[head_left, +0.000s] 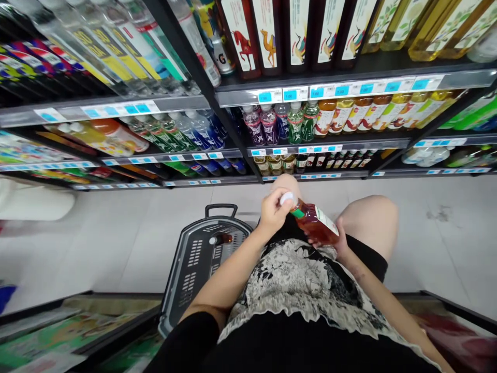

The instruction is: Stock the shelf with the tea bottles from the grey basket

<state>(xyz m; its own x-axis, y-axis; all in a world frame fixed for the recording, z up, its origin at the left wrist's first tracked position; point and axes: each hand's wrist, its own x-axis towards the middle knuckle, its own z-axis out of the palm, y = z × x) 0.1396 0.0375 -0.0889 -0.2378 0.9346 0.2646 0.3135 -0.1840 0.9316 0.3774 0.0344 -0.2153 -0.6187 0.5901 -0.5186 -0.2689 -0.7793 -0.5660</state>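
Observation:
A bottle of reddish-brown drink (312,223) with a white cap and a green neck band lies tilted across my lap. My left hand (274,210) is closed round its neck just under the cap. The bottle's base rests in my right hand (339,241), whose fingers wrap round the lower end. Part of a pale label shows on the side facing the shelf. To my left on the floor stands a dark grey shopping basket (179,259), with a small white-capped brown bottle (223,239) lying inside it.
Shelves of bottled drinks (334,119) run along the front, with price tags (322,91) on their edges. Tall dark bottles (298,36) stand on the upper shelf. Behind me is another shelf with green packages (93,336). A white rounded object (34,199) sits at the far left.

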